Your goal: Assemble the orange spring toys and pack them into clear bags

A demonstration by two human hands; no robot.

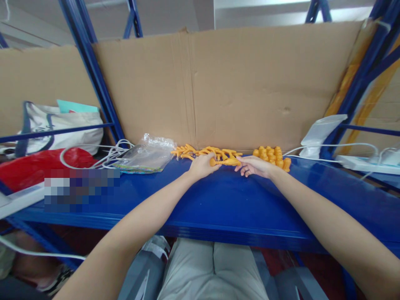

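Observation:
My left hand [203,166] is closed on an orange piece with a rounded end [213,162]. At the other end of that piece, my right hand [254,165] pinches it between thumb and finger, the other fingers curled below. Its exact kind is too small to make out. Just behind both hands lies a row of orange branch-like plastic pieces [187,150], with small metal bits among them at the left. Close by my right hand stand several orange rounded, stubby pieces [271,155] packed together in rows.
The blue shelf table [225,204] backs onto a cardboard wall [243,87]. To the left lie clear plastic bags [146,156], white cables [117,152], a red bag [75,158] and a white cloth bag [71,127]. A white power strip [371,163] sits at right.

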